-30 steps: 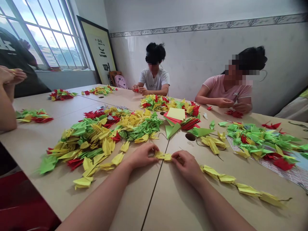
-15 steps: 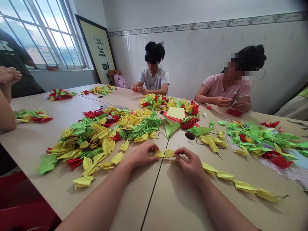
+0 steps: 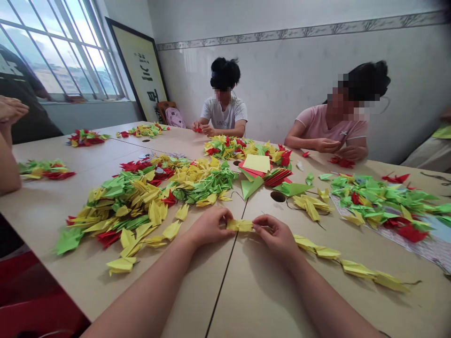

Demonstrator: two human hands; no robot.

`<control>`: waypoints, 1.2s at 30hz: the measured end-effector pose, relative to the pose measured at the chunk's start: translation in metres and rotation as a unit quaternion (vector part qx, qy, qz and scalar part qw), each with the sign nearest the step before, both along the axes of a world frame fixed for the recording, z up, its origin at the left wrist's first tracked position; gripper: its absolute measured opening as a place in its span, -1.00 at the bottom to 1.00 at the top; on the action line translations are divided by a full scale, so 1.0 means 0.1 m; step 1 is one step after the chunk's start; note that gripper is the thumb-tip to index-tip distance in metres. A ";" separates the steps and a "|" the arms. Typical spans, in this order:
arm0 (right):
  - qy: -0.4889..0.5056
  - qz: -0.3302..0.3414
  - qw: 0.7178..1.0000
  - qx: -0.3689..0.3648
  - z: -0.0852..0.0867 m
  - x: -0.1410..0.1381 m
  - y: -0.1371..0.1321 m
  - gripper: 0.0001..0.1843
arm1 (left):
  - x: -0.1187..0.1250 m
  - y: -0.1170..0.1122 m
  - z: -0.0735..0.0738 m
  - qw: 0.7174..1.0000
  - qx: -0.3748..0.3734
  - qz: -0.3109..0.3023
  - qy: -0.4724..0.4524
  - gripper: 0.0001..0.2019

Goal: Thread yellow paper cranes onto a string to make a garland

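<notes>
Over the seam of the table, my left hand pinches the left end of a yellow folded paper crane. My right hand has its thumb and fingers closed at the right end of the yellow paper there. Whether this is one crane or two pressed together, I cannot tell. A string of yellow paper cranes on a dark cord lies to the right, beyond my right wrist. Left of my left hand, more yellow cranes trail from a large heap of green, yellow and red cranes.
Square coloured papers lie stacked beyond my hands, near a round hole in the table. Another crane heap covers a patterned sheet at right. Two people sit across, working with their hands; another person's arm is at left.
The two yellow pieces between my hands have come together, closing the gap between them. My right hand has shifted slightly left; my left hand has barely moved.
</notes>
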State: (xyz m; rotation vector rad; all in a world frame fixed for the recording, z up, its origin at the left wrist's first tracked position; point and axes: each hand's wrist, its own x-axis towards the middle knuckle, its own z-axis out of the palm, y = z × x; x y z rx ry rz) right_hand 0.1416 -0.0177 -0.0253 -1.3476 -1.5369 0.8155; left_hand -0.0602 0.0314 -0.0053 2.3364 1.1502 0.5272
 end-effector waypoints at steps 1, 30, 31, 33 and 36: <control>0.000 0.003 1.000 -0.003 0.00 0.00 0.00 -0.83 | 0.00 0.00 0.01 1.000 0.004 -0.002 0.006 -0.73; -0.307 0.010 0.948 0.078 -0.03 0.01 0.02 -0.91 | 0.05 -0.01 -0.01 0.996 0.059 -0.066 0.016 -0.71; -0.306 0.010 0.949 0.077 -0.03 0.01 0.02 -0.91 | 0.04 -0.01 -0.01 0.996 0.058 -0.066 0.012 -0.72; -0.306 0.010 0.949 0.077 -0.03 0.01 0.01 -0.91 | 0.03 0.00 -0.01 0.996 0.056 -0.065 0.006 -0.72; -0.307 0.013 0.948 0.079 -0.04 0.01 0.02 -0.92 | 0.02 0.00 -0.01 0.996 0.058 -0.062 0.010 -0.72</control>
